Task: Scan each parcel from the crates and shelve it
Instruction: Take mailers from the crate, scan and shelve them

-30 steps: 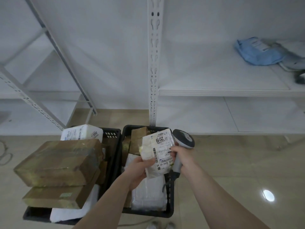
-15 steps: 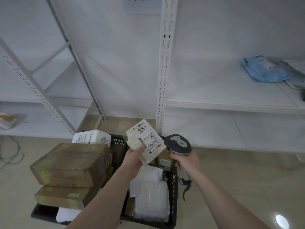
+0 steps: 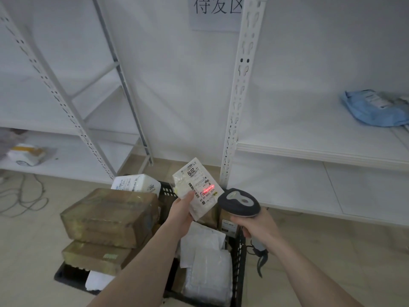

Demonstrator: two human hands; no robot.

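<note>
White labelled parcel (image 3: pixel 197 189) tilted above the crates (image 3: pixel 240 258) — label seemingly red-lit.

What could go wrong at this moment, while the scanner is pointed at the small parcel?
1. The red scan line falls on the lower part of the label of the small parcel, near its edge; it may miss the barcode.
2. The left hand pinches the parcel only at one corner, so it might slip into the right crate.
3. The cord under the scanner, held by the right hand, could catch on the crate rim.
</note>
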